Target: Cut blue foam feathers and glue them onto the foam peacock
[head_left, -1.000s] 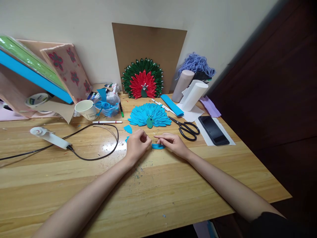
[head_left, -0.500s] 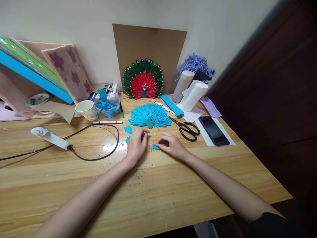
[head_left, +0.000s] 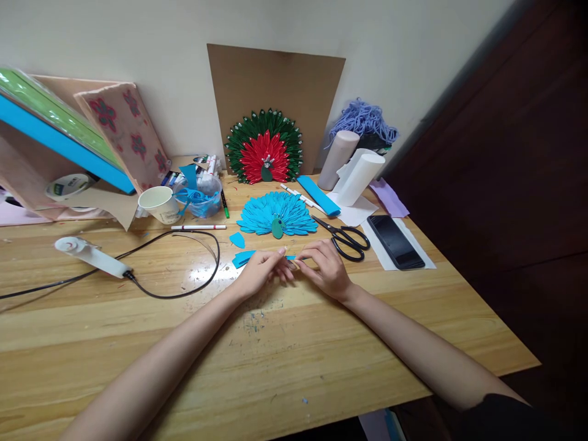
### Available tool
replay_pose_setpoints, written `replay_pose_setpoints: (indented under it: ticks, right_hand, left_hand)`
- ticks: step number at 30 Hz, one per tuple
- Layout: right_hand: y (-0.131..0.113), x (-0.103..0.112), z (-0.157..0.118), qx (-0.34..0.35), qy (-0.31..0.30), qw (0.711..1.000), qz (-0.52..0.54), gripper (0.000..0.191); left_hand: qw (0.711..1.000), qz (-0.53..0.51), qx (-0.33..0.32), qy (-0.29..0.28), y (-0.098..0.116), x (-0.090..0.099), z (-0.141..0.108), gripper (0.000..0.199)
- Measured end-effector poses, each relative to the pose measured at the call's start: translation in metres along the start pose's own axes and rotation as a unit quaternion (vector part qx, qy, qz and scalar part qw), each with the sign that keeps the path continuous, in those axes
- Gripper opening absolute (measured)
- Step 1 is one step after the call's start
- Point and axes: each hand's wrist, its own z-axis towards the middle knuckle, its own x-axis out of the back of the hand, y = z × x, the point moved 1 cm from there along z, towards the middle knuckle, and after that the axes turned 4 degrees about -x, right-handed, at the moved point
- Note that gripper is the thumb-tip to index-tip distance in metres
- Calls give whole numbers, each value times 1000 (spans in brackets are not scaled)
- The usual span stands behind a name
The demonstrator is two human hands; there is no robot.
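Note:
My right hand [head_left: 327, 269] pinches the end of a small blue crepe-paper piece [head_left: 290, 258] between thumb and fingertips. Beneath that piece, the curled fingers of my left hand [head_left: 265, 269] support it, with the thumb over it; most of the piece is hidden. A folded blue paper strip [head_left: 242, 259] lies beside my left hand, and a small blue petal [head_left: 237, 239] is just beyond. Behind both hands rests a blue paper peacock [head_left: 278, 214] with a green body. Black scissors [head_left: 350, 242] lie to the right of it.
A glue gun [head_left: 92, 256] with a looping cable lies left. Behind stand a paper cup [head_left: 158, 204], a tub of blue scraps [head_left: 205, 199] and a red-and-green peacock [head_left: 265, 150] against brown board. Paper rolls [head_left: 361, 177] and a phone [head_left: 395, 242] are at right.
My right hand has lifted the blue piece from the table and moved slightly away from me. My left hand has shifted right to meet it, uncovering more of the blue strip.

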Motion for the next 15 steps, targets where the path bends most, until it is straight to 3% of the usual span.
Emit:
replay_pose_setpoints:
  ticks: [8, 15]
  right_hand:
    - [0, -4, 0, 5, -36, 999, 13, 10]
    - [-3, -3, 4, -19, -64, 996, 53, 8]
  left_hand:
    - [1000, 10, 0, -14, -4, 4, 2, 37]
    - [999, 52, -1, -1, -5, 3, 1, 40]
